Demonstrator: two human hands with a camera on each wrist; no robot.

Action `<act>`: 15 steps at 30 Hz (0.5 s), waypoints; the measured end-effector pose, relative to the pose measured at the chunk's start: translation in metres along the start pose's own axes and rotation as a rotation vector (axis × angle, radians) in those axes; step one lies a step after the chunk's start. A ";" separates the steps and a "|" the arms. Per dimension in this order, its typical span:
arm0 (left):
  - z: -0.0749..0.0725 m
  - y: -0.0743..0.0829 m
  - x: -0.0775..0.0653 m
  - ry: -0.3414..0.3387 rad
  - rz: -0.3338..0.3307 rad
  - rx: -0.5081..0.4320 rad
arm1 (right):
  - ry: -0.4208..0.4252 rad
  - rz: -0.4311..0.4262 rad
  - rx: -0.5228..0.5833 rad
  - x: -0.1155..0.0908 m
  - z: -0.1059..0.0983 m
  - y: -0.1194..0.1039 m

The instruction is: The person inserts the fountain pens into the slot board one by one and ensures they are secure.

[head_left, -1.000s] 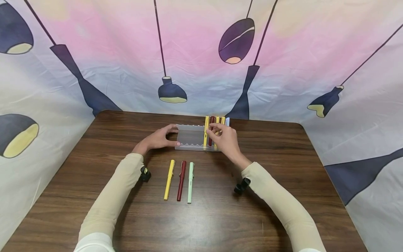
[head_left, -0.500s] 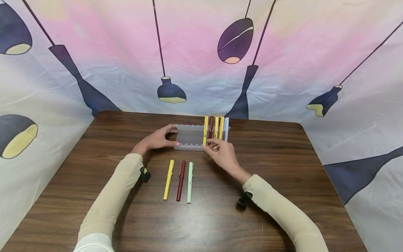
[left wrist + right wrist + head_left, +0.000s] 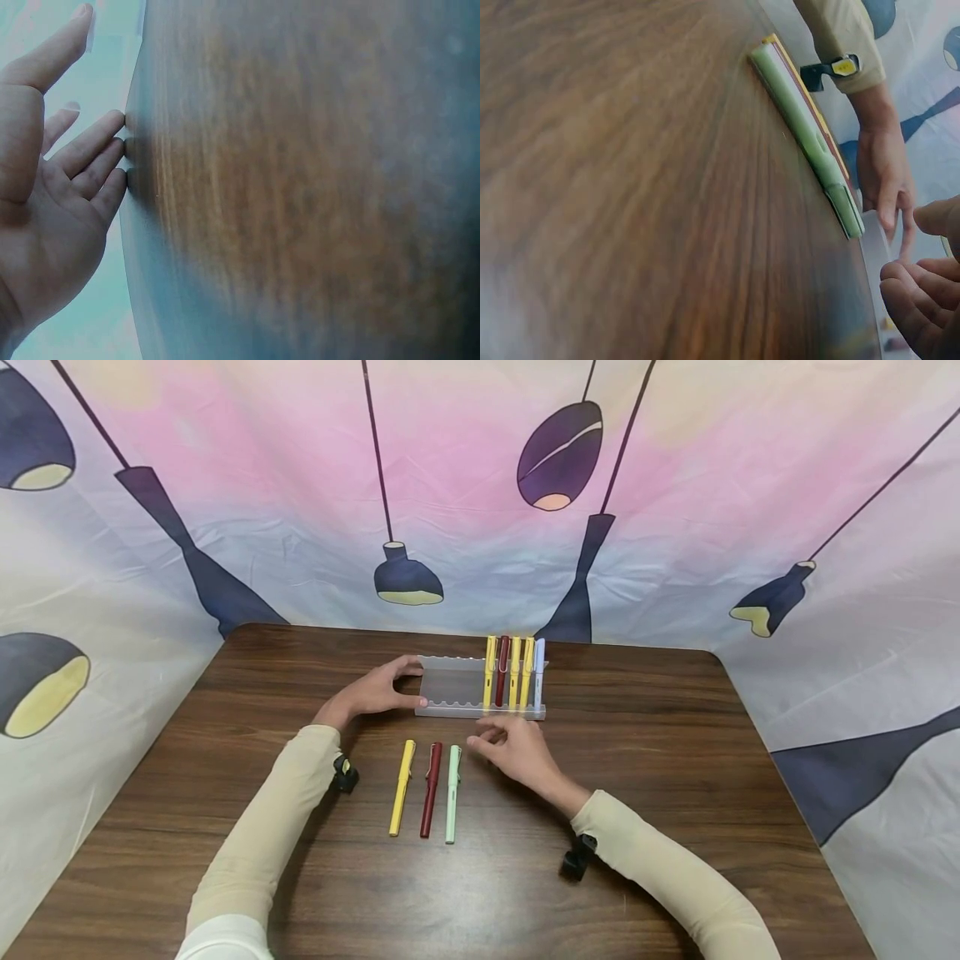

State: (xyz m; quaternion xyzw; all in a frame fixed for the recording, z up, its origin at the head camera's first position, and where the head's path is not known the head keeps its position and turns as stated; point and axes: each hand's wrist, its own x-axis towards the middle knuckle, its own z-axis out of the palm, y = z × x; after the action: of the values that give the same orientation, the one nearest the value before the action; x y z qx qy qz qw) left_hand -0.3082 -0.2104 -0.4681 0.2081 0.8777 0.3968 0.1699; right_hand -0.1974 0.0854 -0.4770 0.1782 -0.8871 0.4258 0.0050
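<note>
My left hand grips the left end of a clear plastic pen tray, thumb at the front corner and fingers at the back. Pens fill the right half of the notched tray: several yellow ones, a dark red pen and a light blue pen. My right hand hovers in front of the tray with nothing in its loosely bent fingers. To its left, on the table, lie a mint green pen, another dark red pen and another yellow pen.
The dark wood table reaches back to a printed cloth with lamp drawings, which also hangs at both sides. A small black camera sits on each wrist, the left one close to the loose yellow pen.
My right hand has drawn back from the pens in the tray, down toward the front, uncovering the tray's right end. My left hand stays at the tray's left end.
</note>
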 end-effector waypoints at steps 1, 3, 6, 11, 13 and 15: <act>0.000 0.000 0.000 0.001 0.000 -0.002 | -0.008 0.002 0.005 0.000 0.002 -0.001; 0.000 0.000 0.000 0.001 0.000 -0.004 | -0.022 0.005 0.009 -0.001 0.005 -0.003; 0.000 0.001 -0.001 0.001 0.004 -0.008 | -0.040 0.004 0.008 -0.002 0.010 -0.005; 0.000 -0.002 0.000 -0.001 0.008 0.006 | -0.077 -0.014 -0.011 -0.002 0.016 -0.007; 0.000 -0.003 0.001 0.000 0.008 0.011 | -0.092 -0.018 -0.018 -0.001 0.018 -0.008; 0.000 -0.004 0.001 0.000 0.008 0.016 | -0.105 -0.017 -0.020 -0.001 0.021 -0.008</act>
State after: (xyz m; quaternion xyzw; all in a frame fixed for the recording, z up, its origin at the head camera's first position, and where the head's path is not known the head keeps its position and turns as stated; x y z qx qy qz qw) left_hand -0.3097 -0.2120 -0.4716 0.2130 0.8799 0.3906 0.1667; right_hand -0.1909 0.0654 -0.4842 0.2077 -0.8888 0.4069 -0.0362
